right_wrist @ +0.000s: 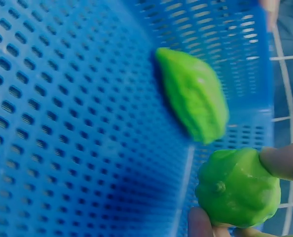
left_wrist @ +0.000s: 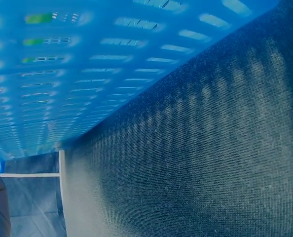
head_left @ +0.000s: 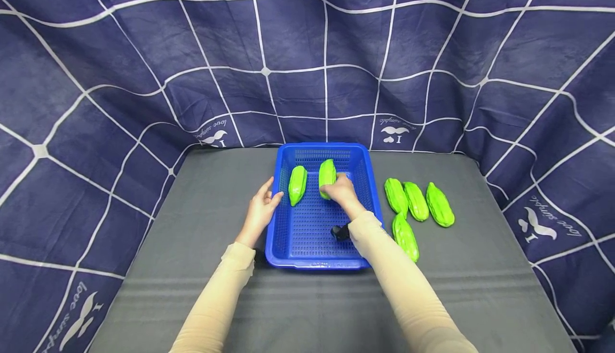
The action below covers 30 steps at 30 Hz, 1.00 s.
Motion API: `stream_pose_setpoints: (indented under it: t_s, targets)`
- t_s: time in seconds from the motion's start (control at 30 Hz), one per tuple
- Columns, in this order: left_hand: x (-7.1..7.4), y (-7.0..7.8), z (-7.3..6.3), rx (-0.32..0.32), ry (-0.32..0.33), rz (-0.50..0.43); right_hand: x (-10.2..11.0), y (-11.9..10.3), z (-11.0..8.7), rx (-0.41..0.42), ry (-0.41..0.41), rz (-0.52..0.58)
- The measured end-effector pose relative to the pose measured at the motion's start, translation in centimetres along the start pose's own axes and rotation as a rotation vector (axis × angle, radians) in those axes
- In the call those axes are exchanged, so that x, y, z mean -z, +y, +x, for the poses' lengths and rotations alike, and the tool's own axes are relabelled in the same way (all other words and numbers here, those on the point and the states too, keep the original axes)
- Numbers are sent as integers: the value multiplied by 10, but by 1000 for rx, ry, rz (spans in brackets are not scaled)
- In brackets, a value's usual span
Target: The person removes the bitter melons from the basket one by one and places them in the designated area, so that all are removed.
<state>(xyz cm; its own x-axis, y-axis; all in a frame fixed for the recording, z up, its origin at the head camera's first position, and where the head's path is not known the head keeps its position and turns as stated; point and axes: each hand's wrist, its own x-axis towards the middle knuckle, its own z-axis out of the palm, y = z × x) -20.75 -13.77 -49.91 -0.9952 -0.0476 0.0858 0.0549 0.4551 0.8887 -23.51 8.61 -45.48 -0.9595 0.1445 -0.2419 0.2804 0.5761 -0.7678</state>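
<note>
Ribbed green gourd [head_left: 327, 173], likely light, firm, best held mid-body, is being pinched by right hand [head_left: 345, 190], relaxed left hand [head_left: 261, 207] at nine o'clock of blue plastic basket [head_left: 319, 264].

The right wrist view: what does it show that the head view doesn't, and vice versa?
Only the right wrist view faces the small nub on the end of the held bitter melon. Only the head view shows four bitter melons on the gray table, right of the blue basket. Both show the basket, one bitter melon lying in it, and the held one in the right hand.
</note>
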Motion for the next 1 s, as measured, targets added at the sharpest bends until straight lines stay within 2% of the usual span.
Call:
stream_pose_setpoints:
  t_s: [0.23,0.47,0.63,1.0]
  targets:
    - [1,-3,-1,24,-1,-10,23,-6,-9,10,-40,47]
    - [0,-2,1,9,-6,-11,44,-12,-19,32,-77,128]
    - [0,-2,1,2,3,9,56,-14,-28,48,-67,158]
    - [0,-3,1,23,-20,4,80,5,-36,76,-32,249]
